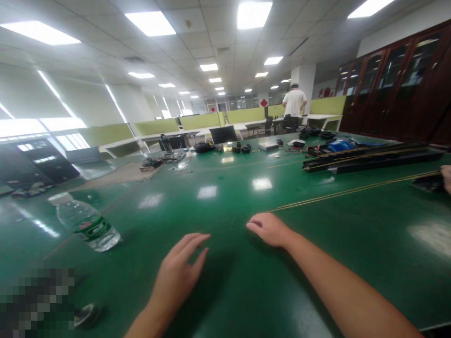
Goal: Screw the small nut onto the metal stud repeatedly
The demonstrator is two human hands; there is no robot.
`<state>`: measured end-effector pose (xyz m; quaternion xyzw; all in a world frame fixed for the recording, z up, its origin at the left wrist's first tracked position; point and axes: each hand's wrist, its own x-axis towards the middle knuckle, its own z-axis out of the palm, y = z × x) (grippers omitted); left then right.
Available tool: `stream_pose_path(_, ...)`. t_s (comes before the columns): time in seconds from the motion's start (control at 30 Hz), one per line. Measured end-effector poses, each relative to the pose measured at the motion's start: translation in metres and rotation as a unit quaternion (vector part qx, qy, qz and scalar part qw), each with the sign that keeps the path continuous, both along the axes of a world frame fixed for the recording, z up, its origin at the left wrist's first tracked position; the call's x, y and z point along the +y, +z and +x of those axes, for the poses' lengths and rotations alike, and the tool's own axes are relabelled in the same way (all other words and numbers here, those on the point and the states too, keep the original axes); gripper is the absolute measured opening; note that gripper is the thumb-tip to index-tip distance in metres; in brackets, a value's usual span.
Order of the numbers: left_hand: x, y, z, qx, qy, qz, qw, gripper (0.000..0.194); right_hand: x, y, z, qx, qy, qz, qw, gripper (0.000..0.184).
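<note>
My left hand (179, 272) hovers flat over the green table (218, 220) with its fingers stretched out and nothing in it. My right hand (269, 228) rests on the table a little further out, fingers curled loosely inward, palm down, and I cannot make out anything inside them. Thin brass-coloured rods (352, 190) lie on the table, their near ends just beyond my right hand. A clear plastic water bottle (86, 223) with a green label stands to the left of my left hand.
Long black rails (366, 159) lie at the right. Tools, small black parts and a laptop (223, 134) sit at the far end. Another person's hand (447, 178) shows at the right edge. A person in white (294, 103) stands far back. Dark wooden cabinets (398, 89) line the right wall.
</note>
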<state>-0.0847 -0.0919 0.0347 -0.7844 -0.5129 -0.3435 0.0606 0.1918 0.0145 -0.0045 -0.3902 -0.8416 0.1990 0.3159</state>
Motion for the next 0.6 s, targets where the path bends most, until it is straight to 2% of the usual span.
stream_pose_path(0.1,0.033,-0.008,0.050,0.068,-0.072,-0.049,0.994,0.041,-0.001,0.000,-0.001,-0.005,0.002,0.003,1.000,0.024)
stream_pose_path(0.17,0.048,-0.012,0.074,0.088,-0.121,-0.067,0.986,0.047,-0.001,0.000,-0.003,-0.011,0.012,0.000,1.000,0.020)
stream_pose_path(0.23,0.059,-0.016,0.090,0.087,-0.160,-0.085,0.980,0.045,0.000,0.000,-0.004,-0.013,0.021,-0.012,1.000,0.018)
stream_pose_path(0.33,0.069,-0.020,0.101,0.068,-0.163,-0.098,0.979,0.038,0.001,-0.003,-0.006,-0.006,0.025,-0.033,0.999,0.025)
stream_pose_path(0.47,0.067,-0.014,0.087,0.054,-0.148,-0.095,0.983,0.033,0.001,-0.006,-0.008,0.013,0.034,-0.058,0.998,0.025)
stream_pose_path(0.53,0.055,-0.004,0.063,0.024,-0.115,-0.081,0.990,0.025,-0.002,-0.001,-0.008,0.052,0.033,-0.099,0.993,0.024)
stream_pose_path(0.6,0.037,0.009,0.029,-0.034,-0.050,-0.049,0.997,0.018,-0.011,0.014,-0.007,0.083,0.023,-0.105,0.991,0.035)
